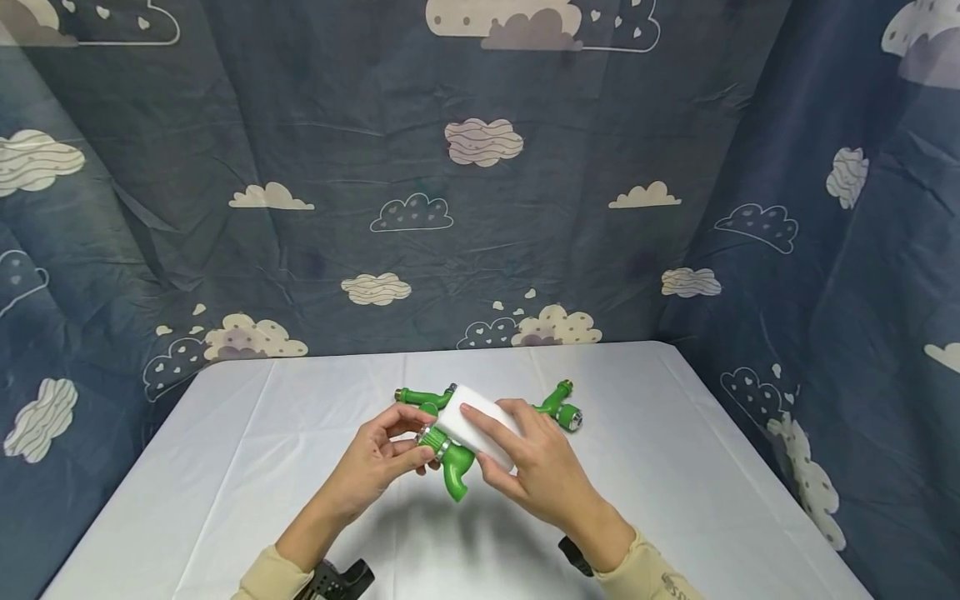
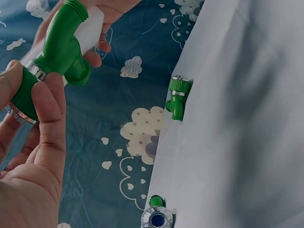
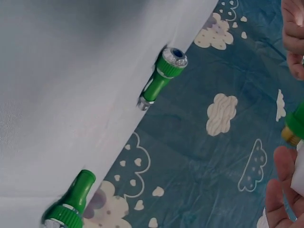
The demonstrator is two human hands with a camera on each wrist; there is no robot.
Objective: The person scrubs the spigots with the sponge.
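My left hand [image 1: 382, 450] pinches a green plastic tap [image 1: 456, 468] by its ribbed collar, between thumb and fingers. The tap's curved spout points down toward me in the head view. A white rectangular block [image 1: 476, 425] is in my right hand [image 1: 536, 467], thumb on one side and fingers over the top. The block lies against or just behind the tap; whether they touch cannot be told. In the left wrist view the held tap [image 2: 61, 52] shows a threaded end, with the white block [image 2: 92, 31] behind it. At the right wrist view's edge, the right hand [image 3: 280, 185] is partly cut off.
Two more green taps lie toward the back of the white table [image 1: 247, 500]: one tap [image 1: 420, 398] behind the left hand, another tap [image 1: 561, 407] beyond the right hand. Dark blue cloud-patterned cloth [image 1: 337, 150] hangs behind the table and at both sides.
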